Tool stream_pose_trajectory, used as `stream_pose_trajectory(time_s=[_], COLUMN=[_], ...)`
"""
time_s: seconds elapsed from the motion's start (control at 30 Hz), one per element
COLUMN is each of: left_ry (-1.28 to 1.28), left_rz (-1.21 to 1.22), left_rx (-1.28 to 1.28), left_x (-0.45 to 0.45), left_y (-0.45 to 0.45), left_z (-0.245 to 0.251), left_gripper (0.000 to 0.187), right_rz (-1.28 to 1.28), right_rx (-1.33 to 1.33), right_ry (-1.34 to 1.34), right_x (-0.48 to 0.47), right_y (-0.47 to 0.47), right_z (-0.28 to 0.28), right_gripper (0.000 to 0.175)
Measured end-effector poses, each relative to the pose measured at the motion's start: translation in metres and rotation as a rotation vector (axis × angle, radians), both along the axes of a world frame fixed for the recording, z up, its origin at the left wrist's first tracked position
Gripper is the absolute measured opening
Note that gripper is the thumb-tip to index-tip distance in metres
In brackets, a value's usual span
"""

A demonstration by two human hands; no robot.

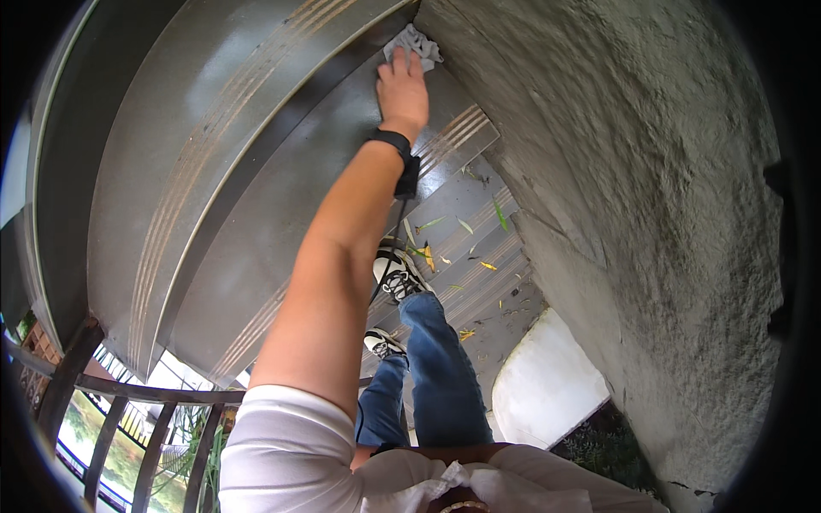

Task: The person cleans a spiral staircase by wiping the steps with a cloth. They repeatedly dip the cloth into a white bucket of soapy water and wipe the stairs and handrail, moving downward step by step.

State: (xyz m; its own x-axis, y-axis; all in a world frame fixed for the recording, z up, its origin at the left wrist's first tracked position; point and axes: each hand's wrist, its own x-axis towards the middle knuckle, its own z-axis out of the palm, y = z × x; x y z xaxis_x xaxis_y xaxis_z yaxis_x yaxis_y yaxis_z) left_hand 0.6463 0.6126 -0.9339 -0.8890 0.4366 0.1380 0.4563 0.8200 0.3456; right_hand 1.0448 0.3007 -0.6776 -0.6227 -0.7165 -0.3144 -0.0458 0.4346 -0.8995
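At the far inner corner of a dark stair tread (pixel 321 147), my left hand (pixel 404 90) presses its fingers onto a crumpled pale grey cloth (pixel 415 48). The cloth lies where the tread, the riser and the rough wall meet. A black band with a small black box (pixel 406 176) is strapped round my left wrist, and a cable hangs from it. My right hand is out of view.
A rough grey wall (pixel 667 167) rises on the right. Fallen leaves (pixel 500 215) are scattered over lower steps near my shoes (pixel 397 276). Higher treads (pixel 211 96) curve away to the left. A dark railing (pixel 154 388) runs at lower left.
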Motion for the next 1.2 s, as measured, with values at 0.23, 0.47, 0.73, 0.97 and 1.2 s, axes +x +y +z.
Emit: stream_pose_trajectory(time_s=[0.23,0.47,0.73,0.97,1.2], left_ry=[-0.537,-0.289,-0.044,-1.003,-0.656], left_rz=[-0.837,-0.61,-0.065,-0.501,-0.286], left_rx=[0.456,0.699,0.198,0.583,1.105], left_x=[0.204,0.166,0.064,0.226,0.159], left_y=[-0.006,-0.049,-0.113,-0.088,-0.171], left_z=[0.006,0.069,0.007,0.034,0.16], left_gripper=[0.05,0.052,0.058,0.053,0.054], right_rz=[0.035,0.102,0.186,0.27,0.307], right_rx=[-0.006,-0.01,0.015,0.041,0.045], right_ry=[-0.023,-0.035,-0.047,-0.042,-0.042], right_x=[-0.001,0.009,0.024,0.041,0.06], right_y=[-0.002,-0.008,-0.016,-0.028,-0.04], right_z=[0.001,-0.004,-0.012,-0.018,-0.022], right_gripper=[0.013,0.013,0.014,0.014,0.015])
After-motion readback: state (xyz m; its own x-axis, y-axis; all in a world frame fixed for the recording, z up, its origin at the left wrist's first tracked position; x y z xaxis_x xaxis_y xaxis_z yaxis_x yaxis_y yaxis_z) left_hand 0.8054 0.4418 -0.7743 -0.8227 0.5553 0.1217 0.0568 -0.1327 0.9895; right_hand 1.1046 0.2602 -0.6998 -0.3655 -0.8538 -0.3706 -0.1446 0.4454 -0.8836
